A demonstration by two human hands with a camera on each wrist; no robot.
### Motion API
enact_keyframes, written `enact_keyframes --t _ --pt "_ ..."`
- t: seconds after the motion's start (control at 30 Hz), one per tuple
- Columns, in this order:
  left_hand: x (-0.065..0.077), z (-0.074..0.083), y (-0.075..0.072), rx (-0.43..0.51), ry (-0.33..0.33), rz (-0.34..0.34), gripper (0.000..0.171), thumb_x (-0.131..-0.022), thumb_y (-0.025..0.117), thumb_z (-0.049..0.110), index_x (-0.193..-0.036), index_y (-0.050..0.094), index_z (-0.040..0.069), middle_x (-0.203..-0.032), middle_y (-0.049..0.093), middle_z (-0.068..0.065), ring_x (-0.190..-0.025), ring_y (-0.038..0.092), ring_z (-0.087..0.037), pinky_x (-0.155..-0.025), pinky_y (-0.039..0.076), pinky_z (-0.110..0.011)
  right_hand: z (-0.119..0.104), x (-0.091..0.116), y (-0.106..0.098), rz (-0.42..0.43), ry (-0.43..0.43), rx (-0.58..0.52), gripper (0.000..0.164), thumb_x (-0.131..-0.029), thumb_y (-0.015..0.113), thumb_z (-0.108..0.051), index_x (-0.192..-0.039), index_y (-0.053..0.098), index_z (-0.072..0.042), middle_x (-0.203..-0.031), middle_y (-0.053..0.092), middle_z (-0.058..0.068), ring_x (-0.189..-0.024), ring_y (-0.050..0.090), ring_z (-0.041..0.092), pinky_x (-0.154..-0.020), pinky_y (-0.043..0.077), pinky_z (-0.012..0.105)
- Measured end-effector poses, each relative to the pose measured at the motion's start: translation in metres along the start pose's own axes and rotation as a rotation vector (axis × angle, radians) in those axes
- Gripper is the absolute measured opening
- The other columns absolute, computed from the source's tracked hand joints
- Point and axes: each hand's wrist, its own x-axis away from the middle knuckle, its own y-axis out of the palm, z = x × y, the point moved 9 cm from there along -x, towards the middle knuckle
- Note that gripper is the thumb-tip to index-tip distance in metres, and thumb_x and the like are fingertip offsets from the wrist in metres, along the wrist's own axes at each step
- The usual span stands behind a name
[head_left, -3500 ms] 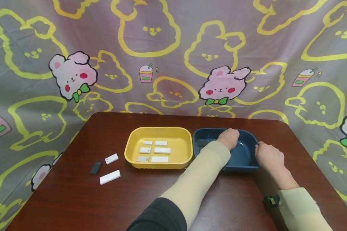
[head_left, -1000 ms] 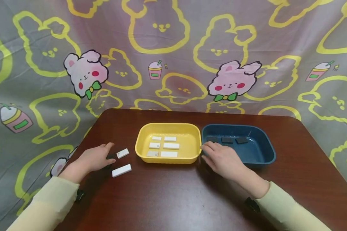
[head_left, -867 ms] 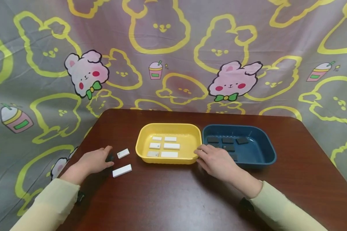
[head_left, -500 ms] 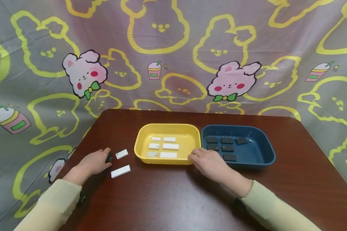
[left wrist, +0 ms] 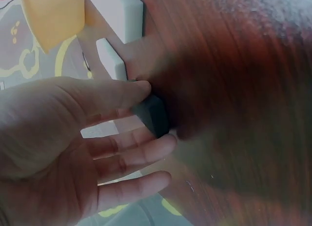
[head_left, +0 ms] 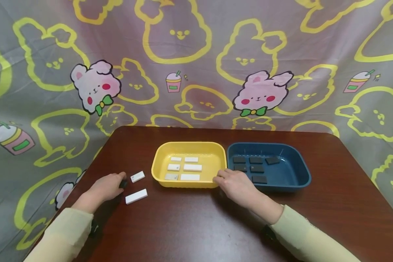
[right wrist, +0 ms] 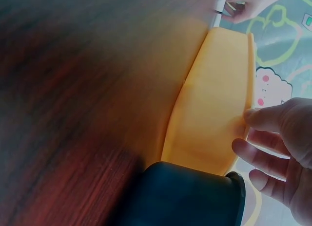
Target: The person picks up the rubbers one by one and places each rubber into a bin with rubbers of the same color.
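In the head view my left hand [head_left: 106, 186] is at the table's left side. It pinches a small black rectangular block [left wrist: 153, 114] between thumb and fingertips, low over the wood. Beside it lie a short white block [head_left: 137, 177] with a small mark and a longer white block [head_left: 136, 196]. My right hand [head_left: 237, 187] rests with loosely bent fingers at the front right rim of the yellow tray [head_left: 213, 149]; the right wrist view shows its thumb tip against that rim. White blocks [head_left: 192, 167] and one greyish block [head_left: 171, 177] lie in rows in the yellow tray.
A dark blue tray [head_left: 293, 178] stands right beside the yellow one, with several black blocks [head_left: 257, 169] inside; the right forearm crosses in front of it. The brown table [head_left: 183, 225] ends at the back before a curtain [head_left: 196, 65] with cartoon prints.
Both hands were at the blue tray first. The left hand has since gone to the loose blocks and taken hold of the black one. The right hand has moved left to the yellow tray's rim.
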Motion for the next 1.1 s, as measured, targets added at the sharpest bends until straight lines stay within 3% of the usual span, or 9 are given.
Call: enact_keyframes --t 0.33,0.47,0.63,0.83,1.1 --pt "0.007 -0.011 -0.004 0.025 -0.028 0.074 0.034 -0.080 0.075 0.008 -0.110 0.061 0.001 -0.090 0.062 -0.013 -0.080 0.062 -0.030 -0.069 0.052 -0.050 -0.001 0.000 -0.002 0.016 -0.003 -0.007 0.014 -0.079 0.077 -0.003 -0.087 0.070 -0.011 -0.077 0.060 -0.001 -0.066 0.051 0.015 -0.057 0.046 0.023" --pt "0.011 -0.015 -0.015 0.050 -0.038 0.141 0.037 -0.081 0.075 0.010 -0.113 0.060 0.000 -0.090 0.061 -0.015 -0.079 0.062 -0.031 -0.068 0.051 -0.053 0.000 0.001 -0.001 0.014 0.005 -0.029 0.014 -0.080 0.076 -0.003 -0.089 0.070 -0.011 -0.079 0.061 -0.001 -0.068 0.052 0.015 -0.059 0.048 0.024" --pt "0.011 -0.011 -0.033 0.090 -0.033 0.194 0.039 -0.083 0.073 0.013 -0.117 0.059 0.000 -0.094 0.061 -0.017 -0.080 0.061 -0.030 -0.068 0.050 -0.053 0.009 0.007 -0.006 -0.015 0.074 -0.100 0.021 -0.083 0.077 -0.013 -0.104 0.071 -0.011 -0.094 0.065 0.000 -0.078 0.058 0.014 -0.070 0.053 0.028" --pt "0.004 0.019 -0.058 0.131 0.000 0.232 0.043 -0.085 0.072 0.017 -0.122 0.058 0.001 -0.106 0.062 -0.018 -0.091 0.062 -0.032 -0.075 0.051 -0.054 0.033 0.024 -0.030 -0.008 0.173 -0.156 0.028 -0.085 0.076 -0.021 -0.111 0.069 -0.014 -0.106 0.064 -0.001 -0.085 0.060 0.011 -0.071 0.054 0.030" --pt "-0.023 0.094 -0.090 0.069 0.205 0.276 0.044 -0.086 0.071 0.023 -0.125 0.058 0.006 -0.106 0.062 -0.009 -0.081 0.058 -0.020 -0.071 0.052 -0.041 0.104 0.077 -0.062 0.035 0.359 -0.055 0.026 -0.085 0.075 -0.019 -0.108 0.068 -0.009 -0.103 0.064 0.005 -0.077 0.062 0.018 -0.054 0.049 0.026"
